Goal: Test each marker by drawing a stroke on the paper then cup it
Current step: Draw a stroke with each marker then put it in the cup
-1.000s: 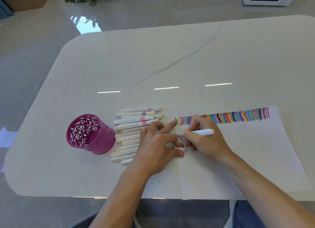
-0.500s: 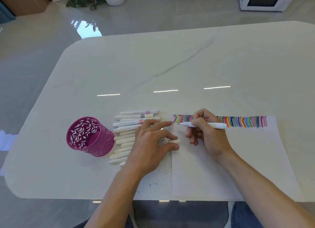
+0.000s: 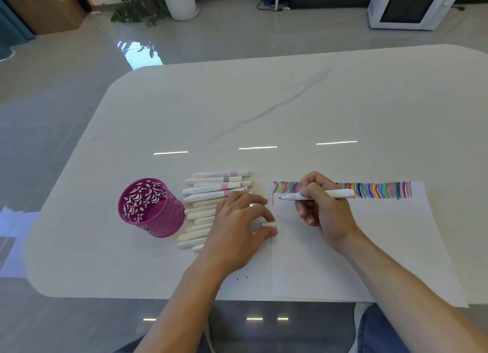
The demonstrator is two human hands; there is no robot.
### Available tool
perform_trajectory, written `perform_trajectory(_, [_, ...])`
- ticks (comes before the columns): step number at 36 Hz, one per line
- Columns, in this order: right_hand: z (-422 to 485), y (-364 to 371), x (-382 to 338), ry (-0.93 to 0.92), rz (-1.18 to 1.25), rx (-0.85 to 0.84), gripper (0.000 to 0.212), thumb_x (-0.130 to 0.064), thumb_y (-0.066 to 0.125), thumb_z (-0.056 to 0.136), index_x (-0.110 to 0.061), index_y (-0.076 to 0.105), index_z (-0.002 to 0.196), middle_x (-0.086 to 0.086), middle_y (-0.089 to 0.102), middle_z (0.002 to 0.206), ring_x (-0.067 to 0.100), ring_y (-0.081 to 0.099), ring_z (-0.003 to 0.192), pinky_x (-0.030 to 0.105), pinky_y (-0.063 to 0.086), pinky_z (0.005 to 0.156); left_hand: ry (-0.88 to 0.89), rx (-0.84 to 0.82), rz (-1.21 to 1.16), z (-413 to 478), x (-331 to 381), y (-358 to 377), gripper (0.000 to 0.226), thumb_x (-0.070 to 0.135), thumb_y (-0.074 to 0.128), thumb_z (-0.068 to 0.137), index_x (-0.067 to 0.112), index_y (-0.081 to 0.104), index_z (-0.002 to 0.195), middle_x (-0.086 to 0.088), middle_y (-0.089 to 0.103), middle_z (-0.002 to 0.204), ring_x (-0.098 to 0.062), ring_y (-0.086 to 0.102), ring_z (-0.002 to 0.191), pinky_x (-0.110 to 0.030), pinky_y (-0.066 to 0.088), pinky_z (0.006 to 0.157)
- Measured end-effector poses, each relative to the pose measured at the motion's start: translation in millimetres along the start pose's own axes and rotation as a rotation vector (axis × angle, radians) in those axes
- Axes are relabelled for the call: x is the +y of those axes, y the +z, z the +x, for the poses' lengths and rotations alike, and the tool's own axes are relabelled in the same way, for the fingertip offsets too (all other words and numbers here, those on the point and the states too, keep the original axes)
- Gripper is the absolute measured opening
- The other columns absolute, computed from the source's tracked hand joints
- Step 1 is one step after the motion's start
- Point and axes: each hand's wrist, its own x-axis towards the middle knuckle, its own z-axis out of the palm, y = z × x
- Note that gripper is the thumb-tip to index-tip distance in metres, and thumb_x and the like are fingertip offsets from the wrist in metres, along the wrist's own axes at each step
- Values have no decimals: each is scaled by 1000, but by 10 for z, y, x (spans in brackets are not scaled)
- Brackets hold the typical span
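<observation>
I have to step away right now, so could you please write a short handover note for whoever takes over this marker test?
Left hand: pinches a loose cap, resting by the marker pile.
Right hand: grips an uncapped marker, tip pointing left near an orange stroke.
Things: paper right of the pile; purple cup left of it, no marker showing inside.
Done: a row of coloured strokes along the paper's top edge.
Left: cap the held marker, cup it; which piled markers are tested I cannot tell.
</observation>
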Motion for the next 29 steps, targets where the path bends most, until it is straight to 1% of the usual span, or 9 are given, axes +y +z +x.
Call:
perform_trajectory(3, [-16,-23,-54,-24,-18,-7,11,-13,58,80,-20,51,74,8,52,55,18,37,49,25,27,43,-37,83,-70,-1,31,-67,14,43,72,87,33,72,97,19,64,98,-3,52,99,-23,39,90])
perform_trajectory(5, [-39,-49,-68,-42,-44,-1,18,-4,64,85,-17,56,78,6,55,59,17,42,51,25,30,46,-109,109,-139,-10,59,-110,13,42,70,89,32,72,98,17,66,89,-2,56,86,-22,46,79])
perform_trajectory(7, [-82,-65,-81,-73,-71,6,16,-2,70,87,-14,62,80,3,59,61,16,48,53,23,36,48,-181,115,-217,-25,79,-140,11,39,69,90,31,72,98,15,67,84,-1,57,82,-17,44,69])
perform_trajectory(9, [-131,-72,-95,-98,-63,14,11,-3,72,89,-11,68,83,5,63,65,17,53,56,24,41,50,-240,127,-290,-41,94,-150,9,35,69,91,32,72,100,18,68,83,3,58,82,-11,40,65])
perform_trajectory(12, [-204,-74,-122,-112,-31,16,6,-5,70,92,-8,76,92,12,67,72,22,59,63,30,47,56,-315,126,-364,-64,119,-152,18,30,68,93,35,71,110,22,68,86,7,59,85,-8,43,69])
perform_trajectory(15, [-287,-66,-144,-100,22,10,15,-7,62,98,-5,76,96,15,70,77,27,63,65,32,51,60,-314,102,-409,-92,156,-140,12,29,66,95,33,72,104,18,69,84,2,60,82,-17,48,70])
perform_trajectory(20, [-393,-67,-163,-120,27,12,16,-8,57,101,2,70,100,17,70,76,30,63,64,33,53,57,-321,92,-451,-150,228,-140,13,31,64,96,33,72,105,19,68,83,2,60,82,-13,43,68])
perform_trajectory(25, [-414,-77,-163,-140,-15,10,12,-5,59,100,3,68,97,14,69,73,28,63,62,31,52,55,-303,75,-449,-174,273,-145,15,28,67,93,36,72,106,16,70,88,-3,62,86,-24,51,75])
perform_trajectory(29, [-379,-54,-148,-129,-38,-19,14,-7,61,100,3,69,95,15,68,71,27,62,60,31,51,55,-263,62,-427,-157,291,-151,18,27,67,94,40,70,106,17,67,87,-3,59,85,-21,49,72])
